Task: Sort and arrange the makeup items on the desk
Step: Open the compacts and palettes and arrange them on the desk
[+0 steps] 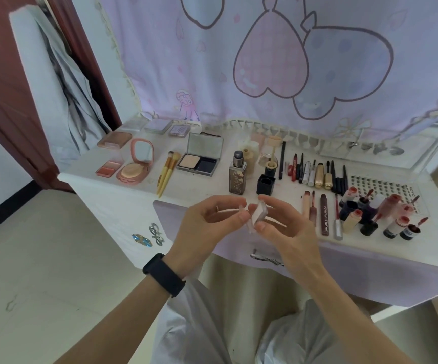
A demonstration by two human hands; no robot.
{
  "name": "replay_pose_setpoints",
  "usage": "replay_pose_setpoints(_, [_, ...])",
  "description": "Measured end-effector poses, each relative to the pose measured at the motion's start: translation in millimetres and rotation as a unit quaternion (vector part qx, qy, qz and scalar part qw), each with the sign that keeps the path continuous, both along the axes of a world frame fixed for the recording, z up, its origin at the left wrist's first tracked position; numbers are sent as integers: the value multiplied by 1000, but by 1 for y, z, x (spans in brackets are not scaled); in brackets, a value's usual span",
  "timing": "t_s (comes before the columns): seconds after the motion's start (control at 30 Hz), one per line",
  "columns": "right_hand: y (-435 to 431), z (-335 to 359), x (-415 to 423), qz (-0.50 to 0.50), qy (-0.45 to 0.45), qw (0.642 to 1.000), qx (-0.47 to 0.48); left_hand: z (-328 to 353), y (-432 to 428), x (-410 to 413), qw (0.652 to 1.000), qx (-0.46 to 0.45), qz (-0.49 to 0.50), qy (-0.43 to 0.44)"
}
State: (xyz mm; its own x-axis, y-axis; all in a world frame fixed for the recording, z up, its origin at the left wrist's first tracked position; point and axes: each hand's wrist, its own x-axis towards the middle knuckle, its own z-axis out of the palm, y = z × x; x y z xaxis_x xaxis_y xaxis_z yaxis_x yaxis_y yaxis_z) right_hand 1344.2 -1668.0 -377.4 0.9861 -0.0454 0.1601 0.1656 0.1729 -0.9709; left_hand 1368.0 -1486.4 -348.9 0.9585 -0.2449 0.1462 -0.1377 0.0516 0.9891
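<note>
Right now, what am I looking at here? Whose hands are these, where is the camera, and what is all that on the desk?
There is no machine here: a person sorts makeup with bare hands. The single picture comes from a camera worn on the person's head, looking forward and down. The left hand, with a black wristband, and the right hand together hold a small open compact above the desk's near edge. On the white desk lie closed and open palettes at the left, two yellow brushes, a foundation bottle, then a row of pencils and mascaras, and lip tints at the right.
</note>
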Motion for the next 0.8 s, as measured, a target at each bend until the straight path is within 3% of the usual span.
replay_pose_setpoints(0.2, [13,0,1,11,4,999,46,13,22,13,1000,-12,-1,-8])
replay_pose_setpoints(0.33, [16,4,2,58,53,994,82,18,33,19,998,-59,-25,6])
replay_pose_setpoints(0.43, [21,4,5,59,109,974,189,16,42,25,991,-104,-60,50])
replay_pose_setpoints(0.53, [28,1,7,56,147,965,210,12,48,29,979,-151,-97,100])
replay_pose_setpoints(0.63, [36,-2,7,49,168,959,222,8,47,30,970,-181,-66,151])
replay_pose_setpoints(0.7, [42,-6,8,16,157,966,202,6,45,28,967,-161,-7,197])
replay_pose_setpoints(0.8, [53,-17,11,-36,126,981,142,2,42,21,966,-60,56,245])
